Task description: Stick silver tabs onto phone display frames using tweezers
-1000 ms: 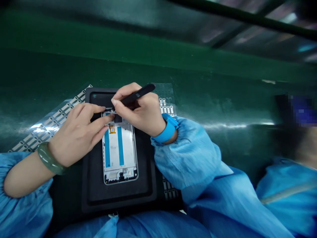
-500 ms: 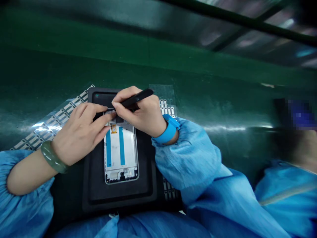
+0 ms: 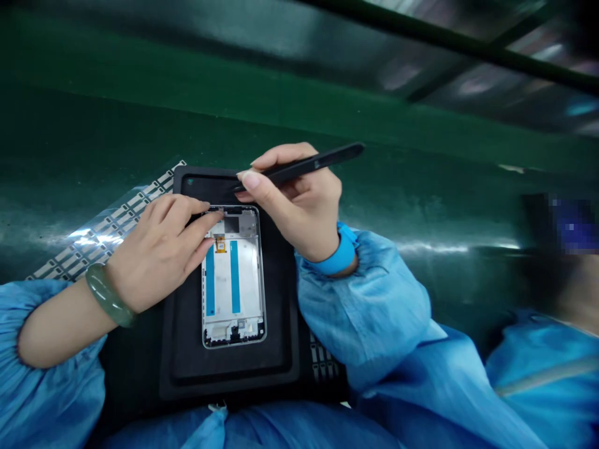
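An opened phone body (image 3: 223,293) with two blue strips and an orange flex cable (image 3: 220,244) lies in a black tray (image 3: 229,368). My left hand (image 3: 166,243) rests its outstretched fingertips on the phone's upper left corner and edge, apart from one another. Pinched in the fingers of my right hand (image 3: 304,199) is a slim black tool (image 3: 322,161) that looks like tweezers. Its tip points left, above the tray's upper part, off the phone's top edge. The last fingers of my right hand curl behind the tool.
Sheets of small pale stickers (image 3: 112,227) lie left of the tray, and another sheet (image 3: 322,362) shows under my right sleeve. The green bench top (image 3: 421,199) reflects light. A dark bar (image 3: 444,40) crosses the upper right. Another person's blue sleeve (image 3: 552,368) is at the right.
My right hand has lifted the black tweezers off the phone's top and moved right and up. My left hand stays on the phone's corner. The whole view has shifted slightly.
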A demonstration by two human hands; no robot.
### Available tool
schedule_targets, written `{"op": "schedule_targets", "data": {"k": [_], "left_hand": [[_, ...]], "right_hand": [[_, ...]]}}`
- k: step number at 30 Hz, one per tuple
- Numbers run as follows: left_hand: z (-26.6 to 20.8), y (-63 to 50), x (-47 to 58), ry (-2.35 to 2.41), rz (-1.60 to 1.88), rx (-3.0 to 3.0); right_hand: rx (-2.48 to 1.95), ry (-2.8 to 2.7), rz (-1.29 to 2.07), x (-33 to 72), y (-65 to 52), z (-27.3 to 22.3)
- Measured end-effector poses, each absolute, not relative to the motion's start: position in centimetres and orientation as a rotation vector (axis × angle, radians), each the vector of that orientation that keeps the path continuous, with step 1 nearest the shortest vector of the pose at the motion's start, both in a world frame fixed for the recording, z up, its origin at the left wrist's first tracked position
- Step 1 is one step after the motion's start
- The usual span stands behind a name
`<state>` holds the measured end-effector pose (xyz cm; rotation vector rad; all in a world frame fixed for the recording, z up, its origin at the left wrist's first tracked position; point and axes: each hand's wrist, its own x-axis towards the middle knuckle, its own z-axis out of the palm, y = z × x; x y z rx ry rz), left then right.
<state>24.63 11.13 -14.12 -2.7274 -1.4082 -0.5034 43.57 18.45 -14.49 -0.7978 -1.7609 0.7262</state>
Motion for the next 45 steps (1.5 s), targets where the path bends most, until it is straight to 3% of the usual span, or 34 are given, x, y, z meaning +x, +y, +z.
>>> {"op": "schedule_targets", "data": {"k": [6,45], "left_hand": [[-14.27,11.11,24.44,-1.415,-0.508,-2.744],[-14.28,10.98,24.44,-1.466,-0.515,-2.76]], "right_hand": [[-0.76,-1.832,0.888,43.49,18.14,-14.98],[-0.751,-1.972,0.727,43.43,17.93,-14.61]]}}
